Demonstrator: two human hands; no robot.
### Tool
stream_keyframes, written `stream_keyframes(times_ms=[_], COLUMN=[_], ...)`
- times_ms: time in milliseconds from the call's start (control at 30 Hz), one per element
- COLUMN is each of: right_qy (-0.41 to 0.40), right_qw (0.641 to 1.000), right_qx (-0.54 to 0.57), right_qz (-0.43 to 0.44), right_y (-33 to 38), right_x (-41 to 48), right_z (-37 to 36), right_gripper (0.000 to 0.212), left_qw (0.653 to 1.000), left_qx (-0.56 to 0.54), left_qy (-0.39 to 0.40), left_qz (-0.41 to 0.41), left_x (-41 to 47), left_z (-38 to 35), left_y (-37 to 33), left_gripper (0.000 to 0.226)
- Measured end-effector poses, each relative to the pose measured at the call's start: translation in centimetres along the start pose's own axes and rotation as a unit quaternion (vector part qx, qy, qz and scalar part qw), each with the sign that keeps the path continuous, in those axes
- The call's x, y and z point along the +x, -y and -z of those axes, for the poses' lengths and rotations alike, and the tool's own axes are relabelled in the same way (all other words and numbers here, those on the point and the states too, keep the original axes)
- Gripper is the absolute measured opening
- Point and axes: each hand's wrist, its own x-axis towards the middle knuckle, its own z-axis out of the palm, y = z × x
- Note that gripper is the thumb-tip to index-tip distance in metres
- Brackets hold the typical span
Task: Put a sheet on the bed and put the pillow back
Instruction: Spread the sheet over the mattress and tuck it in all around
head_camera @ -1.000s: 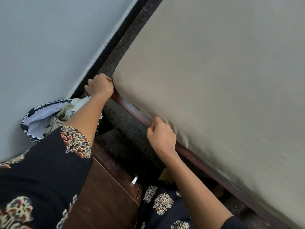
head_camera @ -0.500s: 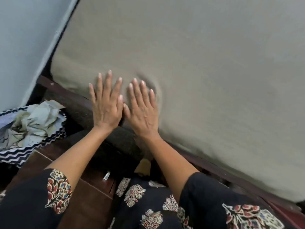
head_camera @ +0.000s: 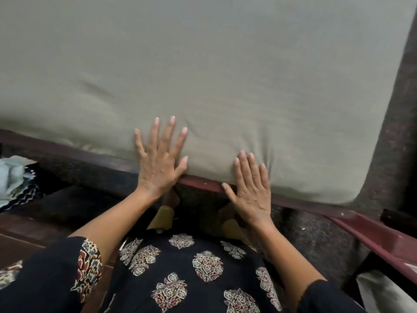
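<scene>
A plain grey-green sheet [head_camera: 225, 64] covers the mattress and fills the upper part of the view, smooth except for a crease at the left. My left hand [head_camera: 161, 157] lies flat on the sheet's near edge, fingers spread. My right hand [head_camera: 251, 188] rests flat on the same edge further right, its thumb over the dark red bed frame [head_camera: 203, 184]. Neither hand holds anything. The mattress's rounded corner [head_camera: 347, 195] is at the right. No pillow is in view.
A zigzag-patterned basket of crumpled cloth [head_camera: 15, 184] sits at the left edge. A brown wooden cabinet [head_camera: 20, 229] stands below it. The red frame rail [head_camera: 372, 233] runs down to the right over dark speckled floor. Something pale [head_camera: 381, 292] lies at the bottom right.
My hands let go of the sheet's edge at the frame, opened flat on the mattress, then slid right along the near edge and apart. The view swung right, bringing the right corner in.
</scene>
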Motion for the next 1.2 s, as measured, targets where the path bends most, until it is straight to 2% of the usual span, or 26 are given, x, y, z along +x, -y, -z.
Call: stream_keyframes(times_ms=[133, 233, 333, 367, 400, 433, 467, 500, 533, 567, 600, 667, 733, 867, 900, 1133, 1200], right_qy=[0.03, 0.066, 0.01, -0.03, -0.083, -0.136, -0.168, -0.165, -0.131, -0.087, -0.046, -0.008, 0.007, 0.051, 0.054, 0.073, 0.049], right_qw=[0.997, 0.987, 0.988, 0.982, 0.964, 0.925, 0.868, 0.801, 0.729, 0.669, 0.636, 0.631, 0.648, 0.735, 0.747, 0.73, 0.728], right_qx=[-0.028, -0.014, 0.048, 0.076, 0.106, 0.139, 0.183, 0.239, 0.307, 0.378, 0.433, 0.473, 0.474, 0.404, 0.392, 0.347, 0.318], right_qz=[-0.071, -0.149, -0.146, -0.17, -0.23, -0.326, -0.43, -0.524, -0.597, -0.634, -0.638, -0.615, -0.597, -0.543, -0.534, -0.584, -0.605], right_y=[-8.6, -13.5, -15.0, -15.3, -15.8, -16.4, -17.4, -18.6, -20.0, -21.2, -22.1, -22.9, -23.7, -24.6, -24.6, -22.4, -21.9], right_x=[-5.9, -9.0, -9.2, -8.8, -8.3, -7.9, -7.5, -7.2, -7.0, -7.0, -6.9, -6.8, -7.1, -7.8, -7.9, -6.7, -6.1], right_z=[0.1, 1.2, 2.9, 3.5, 4.1, 4.9, 5.4, 5.8, 5.8, 5.3, 4.9, 4.6, 4.6, 5.0, 4.8, 4.8, 5.2], right_gripper=[0.075, 0.069, 0.057, 0.051, 0.042, 0.035, 0.03, 0.027, 0.024, 0.021, 0.018, 0.012, 0.011, 0.013, 0.013, 0.012, 0.011], left_qw=[0.995, 0.983, 0.974, 0.973, 0.973, 0.973, 0.973, 0.973, 0.972, 0.973, 0.975, 0.98, 0.984, 0.987, 0.987, 0.974, 0.983], left_qx=[0.017, 0.018, 0.012, 0.006, -0.001, -0.009, -0.017, -0.022, -0.022, -0.018, -0.013, -0.001, 0.017, 0.033, 0.033, 0.004, -0.004], left_qy=[0.017, 0.024, 0.032, 0.035, 0.038, 0.041, 0.045, 0.048, 0.05, 0.049, 0.048, 0.046, 0.04, 0.014, 0.007, -0.007, -0.002], left_qz=[-0.099, -0.182, -0.225, -0.227, -0.226, -0.226, -0.225, -0.227, -0.227, -0.223, -0.216, -0.193, -0.171, -0.156, -0.158, -0.226, -0.181], left_x=[-0.3, 0.2, 1.2, 1.7, 2.3, 2.9, 3.6, 4.4, 5.1, 5.9, 6.6, 7.6, 8.1, 8.0, 7.9, 8.3, 9.1], left_z=[-0.8, -0.8, -0.4, -0.3, -0.2, -0.2, -0.2, -0.2, -0.3, -0.5, -0.7, -1.1, -1.4, -2.2, -2.3, -1.7, -1.3], left_y=[-6.7, -11.9, -17.2, -18.9, -20.7, -22.3, -24.0, -25.6, -27.2, -28.7, -30.1, -32.2, -33.9, -34.7, -34.6, -32.1, -30.2], left_gripper=[0.075, 0.07, 0.065, 0.063, 0.062, 0.06, 0.058, 0.057, 0.056, 0.056, 0.056, 0.057, 0.057, 0.057, 0.057, 0.053, 0.053])
